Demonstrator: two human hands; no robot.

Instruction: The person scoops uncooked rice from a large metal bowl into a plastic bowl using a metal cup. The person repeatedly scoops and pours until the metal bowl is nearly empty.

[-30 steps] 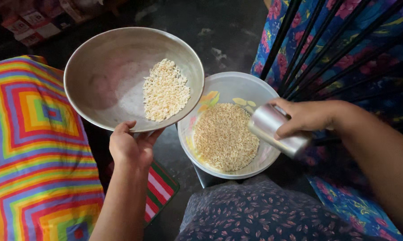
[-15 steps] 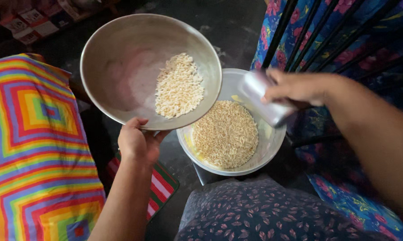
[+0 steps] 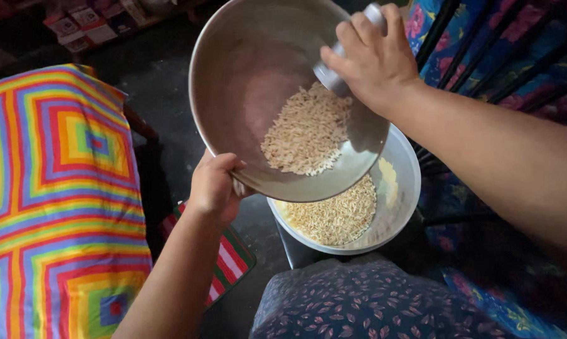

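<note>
My left hand (image 3: pixel 213 186) grips the near rim of a round metal bowl (image 3: pixel 246 88), held up and tilted, with a pile of pale rice (image 3: pixel 307 132) in its lower right part. My right hand (image 3: pixel 370 59) holds a small shiny metal cup (image 3: pixel 331 76) tipped over the bowl, its mouth right above the rice pile. Beneath the metal bowl stands a white plastic bowl (image 3: pixel 401 182) with more rice (image 3: pixel 336 216); the metal bowl covers its upper left half.
A rainbow-striped cushion (image 3: pixel 51 194) fills the left side. A blue flowered cloth with dark metal bars (image 3: pixel 484 56) is at the right. My lap in dark flowered fabric (image 3: pixel 365 301) lies at the bottom. Small boxes (image 3: pixel 82 25) sit on the dark floor at top left.
My right hand carried the cup up from the white bowl and over into the metal bowl. My left hand shifted the metal bowl right, over the white bowl; its rice pile looks bigger.
</note>
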